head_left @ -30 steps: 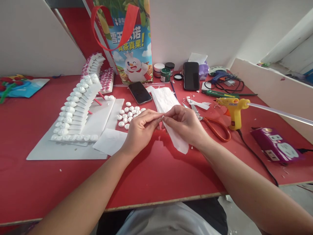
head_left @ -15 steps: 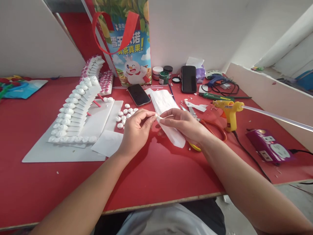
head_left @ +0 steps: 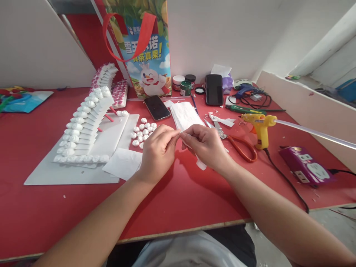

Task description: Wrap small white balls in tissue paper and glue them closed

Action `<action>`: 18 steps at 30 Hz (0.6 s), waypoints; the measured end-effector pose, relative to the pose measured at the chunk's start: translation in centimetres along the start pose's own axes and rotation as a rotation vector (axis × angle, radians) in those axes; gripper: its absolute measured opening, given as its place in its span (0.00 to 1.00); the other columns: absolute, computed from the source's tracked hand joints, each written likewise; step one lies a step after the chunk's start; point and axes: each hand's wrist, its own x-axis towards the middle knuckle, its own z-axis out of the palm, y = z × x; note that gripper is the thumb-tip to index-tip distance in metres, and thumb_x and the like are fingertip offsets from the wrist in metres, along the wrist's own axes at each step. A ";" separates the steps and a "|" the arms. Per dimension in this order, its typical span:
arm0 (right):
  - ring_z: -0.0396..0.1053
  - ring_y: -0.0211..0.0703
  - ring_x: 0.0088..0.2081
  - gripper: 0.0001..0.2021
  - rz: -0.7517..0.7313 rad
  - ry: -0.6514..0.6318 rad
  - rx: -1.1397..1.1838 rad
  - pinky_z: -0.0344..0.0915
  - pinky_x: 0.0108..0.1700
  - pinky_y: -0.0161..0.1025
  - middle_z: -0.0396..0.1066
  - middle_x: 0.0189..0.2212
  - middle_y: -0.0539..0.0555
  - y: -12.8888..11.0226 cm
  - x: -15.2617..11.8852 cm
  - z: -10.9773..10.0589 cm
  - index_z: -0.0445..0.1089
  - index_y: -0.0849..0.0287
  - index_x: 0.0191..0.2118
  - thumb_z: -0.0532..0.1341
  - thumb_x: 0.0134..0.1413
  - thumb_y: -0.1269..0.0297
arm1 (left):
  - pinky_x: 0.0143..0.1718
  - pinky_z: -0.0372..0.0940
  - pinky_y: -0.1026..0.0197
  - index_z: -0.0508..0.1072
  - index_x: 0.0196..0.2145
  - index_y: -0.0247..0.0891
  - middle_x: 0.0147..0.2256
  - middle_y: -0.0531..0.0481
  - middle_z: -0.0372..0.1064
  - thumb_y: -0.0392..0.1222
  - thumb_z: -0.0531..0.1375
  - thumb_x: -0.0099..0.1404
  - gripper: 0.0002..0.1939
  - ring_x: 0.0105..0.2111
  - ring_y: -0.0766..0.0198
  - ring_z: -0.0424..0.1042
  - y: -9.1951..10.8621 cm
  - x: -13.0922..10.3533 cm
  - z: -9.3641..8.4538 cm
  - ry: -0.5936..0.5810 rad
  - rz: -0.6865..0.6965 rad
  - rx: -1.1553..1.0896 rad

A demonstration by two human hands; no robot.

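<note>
Between my two hands is a strip of thin white paper (head_left: 201,164), its loose end hanging below my right palm. My left hand (head_left: 160,154) is closed, thumb and forefinger pinching the strip's rolled end, which the fingertips mostly hide. My right hand (head_left: 208,145) is closed on the strip just beside it, fingertips nearly touching the left ones. Left of my hands lie several small white paper rosettes (head_left: 139,134). A stack of white paper strips (head_left: 187,114) lies just beyond my fingers.
A stair-like white model (head_left: 86,126) edged with rosettes stands on a white board (head_left: 39,174) at left. Behind are a phone (head_left: 157,108) and a gift bag (head_left: 151,70). To the right are orange-handled pliers (head_left: 244,150), a yellow glue gun (head_left: 260,129) and a purple box (head_left: 306,165).
My right hand has turned and closed further over the strip, so less of the paper shows. The orange-handled pliers are more exposed now.
</note>
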 end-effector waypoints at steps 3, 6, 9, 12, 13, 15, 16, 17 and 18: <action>0.57 0.33 0.21 0.14 0.012 0.021 -0.002 0.52 0.26 0.35 0.65 0.18 0.47 0.3 0.0 -0.1 0.69 0.59 0.26 0.62 0.61 0.58 | 0.37 0.67 0.61 0.78 0.45 0.37 0.34 0.47 0.72 0.31 0.56 0.73 0.12 0.34 0.64 0.72 0.1 -0.3 0.3 -0.008 0.091 0.043; 0.57 0.33 0.21 0.13 -0.002 0.021 -0.015 0.53 0.26 0.35 0.65 0.19 0.46 0.5 0.1 -0.2 0.69 0.59 0.27 0.60 0.62 0.59 | 0.37 0.67 0.61 0.79 0.46 0.36 0.35 0.47 0.72 0.31 0.55 0.73 0.12 0.35 0.64 0.72 0.3 -0.3 0.3 -0.028 0.053 -0.011; 0.56 0.34 0.21 0.12 -0.044 0.007 -0.131 0.53 0.27 0.35 0.65 0.19 0.46 0.5 0.1 -0.3 0.69 0.58 0.29 0.59 0.63 0.60 | 0.36 0.67 0.62 0.80 0.43 0.38 0.34 0.48 0.72 0.34 0.59 0.72 0.09 0.32 0.66 0.71 0.4 0.0 0.1 -0.073 -0.115 -0.162; 0.58 0.34 0.23 0.10 -0.118 0.002 -0.291 0.54 0.29 0.35 0.69 0.23 0.48 0.4 0.0 -0.4 0.70 0.58 0.31 0.58 0.64 0.63 | 0.34 0.66 0.63 0.81 0.42 0.40 0.31 0.50 0.70 0.37 0.60 0.72 0.09 0.29 0.67 0.69 0.2 0.2 -0.2 -0.125 -0.178 -0.215; 0.59 0.35 0.24 0.10 -0.140 0.002 -0.313 0.55 0.30 0.35 0.70 0.24 0.48 0.3 0.0 -0.4 0.70 0.58 0.32 0.58 0.64 0.63 | 0.34 0.66 0.63 0.81 0.42 0.40 0.31 0.51 0.69 0.37 0.59 0.72 0.09 0.29 0.66 0.69 0.1 0.3 -0.3 -0.129 -0.164 -0.202; 0.60 0.35 0.24 0.11 -0.153 -0.003 -0.290 0.56 0.31 0.35 0.70 0.24 0.48 0.3 0.1 -0.4 0.70 0.58 0.32 0.58 0.65 0.61 | 0.35 0.66 0.63 0.81 0.41 0.40 0.30 0.50 0.69 0.37 0.59 0.72 0.09 0.31 0.66 0.70 0.1 0.4 -0.4 -0.109 -0.141 -0.173; 0.61 0.35 0.24 0.12 -0.140 -0.009 -0.257 0.56 0.31 0.35 0.69 0.22 0.48 0.2 0.1 -0.3 0.70 0.58 0.31 0.59 0.65 0.60 | 0.35 0.66 0.63 0.81 0.41 0.39 0.31 0.50 0.70 0.37 0.60 0.72 0.09 0.31 0.66 0.70 0.1 0.4 -0.4 -0.093 -0.151 -0.170; 0.60 0.35 0.24 0.13 -0.117 -0.015 -0.223 0.56 0.30 0.35 0.68 0.21 0.48 0.2 0.1 -0.3 0.70 0.58 0.31 0.59 0.65 0.57 | 0.35 0.67 0.63 0.81 0.40 0.39 0.31 0.50 0.70 0.37 0.60 0.72 0.08 0.31 0.66 0.70 0.2 0.5 -0.4 -0.078 -0.181 -0.179; 0.59 0.35 0.23 0.14 -0.091 -0.014 -0.200 0.55 0.30 0.35 0.67 0.20 0.47 0.2 0.1 -0.4 0.70 0.58 0.31 0.60 0.65 0.55 | 0.35 0.67 0.63 0.81 0.39 0.39 0.31 0.50 0.71 0.38 0.60 0.72 0.08 0.31 0.66 0.70 0.3 0.5 -0.4 -0.069 -0.229 -0.201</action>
